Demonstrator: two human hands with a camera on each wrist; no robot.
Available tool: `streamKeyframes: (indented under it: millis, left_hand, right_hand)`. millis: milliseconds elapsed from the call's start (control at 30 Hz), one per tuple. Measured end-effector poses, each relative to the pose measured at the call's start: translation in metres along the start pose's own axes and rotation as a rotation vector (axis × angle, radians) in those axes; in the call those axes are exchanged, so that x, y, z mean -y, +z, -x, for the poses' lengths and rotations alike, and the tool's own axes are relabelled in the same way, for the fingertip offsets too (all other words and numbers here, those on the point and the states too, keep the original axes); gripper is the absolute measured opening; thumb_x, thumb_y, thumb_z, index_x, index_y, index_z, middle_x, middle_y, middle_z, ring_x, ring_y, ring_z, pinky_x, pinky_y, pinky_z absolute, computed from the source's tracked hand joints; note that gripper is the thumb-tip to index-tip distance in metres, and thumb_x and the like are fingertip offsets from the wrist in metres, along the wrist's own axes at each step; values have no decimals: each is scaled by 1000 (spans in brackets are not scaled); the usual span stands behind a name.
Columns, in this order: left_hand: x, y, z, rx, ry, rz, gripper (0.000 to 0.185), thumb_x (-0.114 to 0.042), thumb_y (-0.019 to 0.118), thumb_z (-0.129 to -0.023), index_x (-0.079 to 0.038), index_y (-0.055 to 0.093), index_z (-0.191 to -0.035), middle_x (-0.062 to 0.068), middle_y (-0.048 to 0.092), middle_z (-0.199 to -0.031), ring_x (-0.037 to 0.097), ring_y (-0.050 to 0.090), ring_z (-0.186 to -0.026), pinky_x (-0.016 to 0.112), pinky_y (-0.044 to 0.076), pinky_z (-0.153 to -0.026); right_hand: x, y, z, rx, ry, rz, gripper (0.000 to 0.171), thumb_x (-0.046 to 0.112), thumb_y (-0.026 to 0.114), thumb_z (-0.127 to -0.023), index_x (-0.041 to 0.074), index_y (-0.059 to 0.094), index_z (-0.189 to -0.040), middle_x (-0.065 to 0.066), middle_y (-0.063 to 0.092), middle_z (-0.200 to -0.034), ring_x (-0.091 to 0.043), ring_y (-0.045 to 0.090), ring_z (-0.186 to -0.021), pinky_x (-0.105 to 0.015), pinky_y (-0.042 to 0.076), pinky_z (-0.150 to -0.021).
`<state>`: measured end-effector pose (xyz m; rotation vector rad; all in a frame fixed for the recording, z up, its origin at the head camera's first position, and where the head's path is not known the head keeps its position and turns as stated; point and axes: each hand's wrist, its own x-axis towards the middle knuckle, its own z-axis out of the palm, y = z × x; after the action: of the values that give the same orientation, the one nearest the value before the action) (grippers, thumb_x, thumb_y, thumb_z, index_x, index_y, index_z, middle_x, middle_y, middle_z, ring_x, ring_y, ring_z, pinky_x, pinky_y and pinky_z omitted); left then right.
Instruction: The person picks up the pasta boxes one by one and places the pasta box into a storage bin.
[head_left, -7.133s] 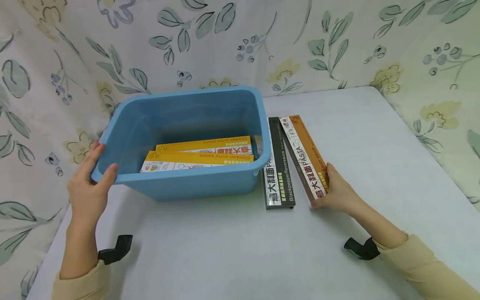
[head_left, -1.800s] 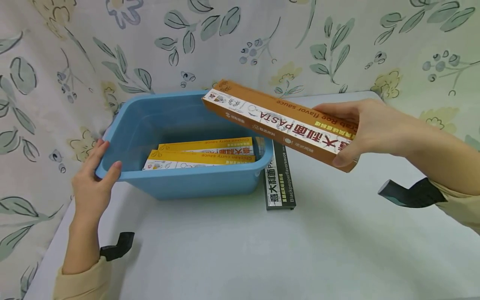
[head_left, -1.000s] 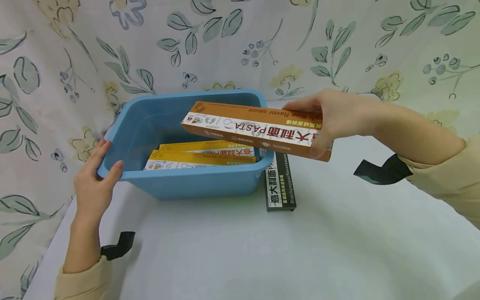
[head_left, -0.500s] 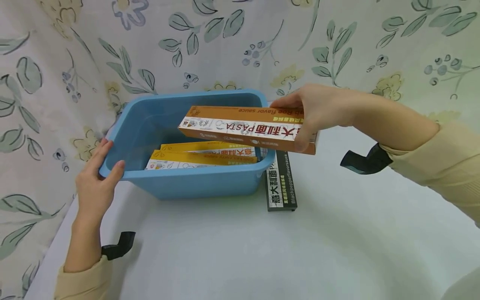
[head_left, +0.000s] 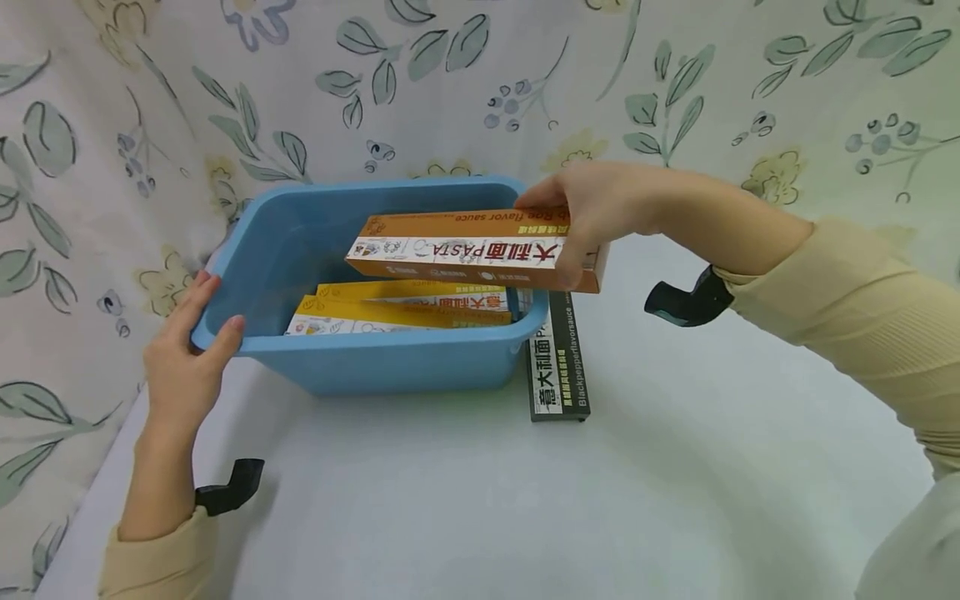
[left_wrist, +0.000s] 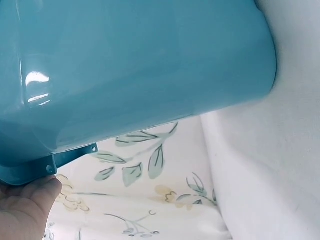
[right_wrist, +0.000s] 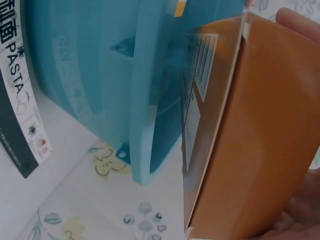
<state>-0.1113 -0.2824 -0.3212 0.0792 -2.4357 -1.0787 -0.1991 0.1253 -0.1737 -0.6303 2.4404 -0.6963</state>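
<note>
The right grip [head_left: 592,218] curls round one end of the long orange cardboard pasta box [head_left: 465,248], held level above the blue plastic tub [head_left: 390,358]. The left grip [head_left: 187,362] clasps the tub's near-left rim, thumb inside. Below the right grip, two yellow pasta boxes [head_left: 397,308] lie in the tub.

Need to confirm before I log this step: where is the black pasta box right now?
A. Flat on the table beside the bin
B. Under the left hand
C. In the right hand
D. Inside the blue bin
A: the black pasta box lies flat on the table against the blue bin, while the right hand holds the orange pasta box.
</note>
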Motion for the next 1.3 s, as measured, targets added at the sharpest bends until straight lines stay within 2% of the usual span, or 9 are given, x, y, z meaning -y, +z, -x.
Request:
streamKeyframes:
  millis: [200, 367, 600, 867, 1300]
  left_hand:
    - [-1, -2, -2, 1, 4, 4, 55, -24, 60, -94, -18, 46, -147, -7, 37, -153, 30, 35, -139, 54, 32, -105]
    - [-1, -1, -1, -2, 14, -1, 55, -25, 60, -94, -17, 46, -147, -6, 37, -152, 31, 35, -139, 56, 32, -103]
    - [0, -1, 0, -5, 17, -3, 55, -25, 60, -94, -16, 46, -147, -5, 37, -152, 33, 36, -138, 59, 32, -103]
    - [-2, -1, 0, 5, 11, 6, 56, -25, 60, -94, -17, 46, -147, -6, 36, -153, 33, 35, -138, 61, 32, -102]
    - [-1, 0, 0, 1, 12, 5, 55, -25, 59, -94, -17, 46, -147, -5, 37, -153, 33, 36, -138, 60, 32, -102]
  right_hand:
    - [6, 1, -13, 13, 12, 56, 98, 8, 83, -63, 2, 36, -149, -10, 52, -135, -29, 45, -116, -40, 52, -89]
    - [11, 4, -27, 48, 42, 51, 97, 4, 81, -64, 2, 34, -149, -10, 50, -136, -28, 45, -117, -38, 55, -87]
    - [18, 11, -45, 96, 109, 37, 92, 0, 79, -63, 6, 41, -146, -8, 55, -127, -25, 54, -111, -36, 60, -73]
    - [17, 15, -57, 99, 73, 121, 90, 3, 81, -62, 1, 44, -144, -7, 59, -126, -23, 52, -110, -35, 53, -90]
    - [23, 18, -73, 136, 40, 191, 72, 7, 83, -61, 8, 59, -128, -4, 64, -114, -22, 56, -100, -32, 54, -83]
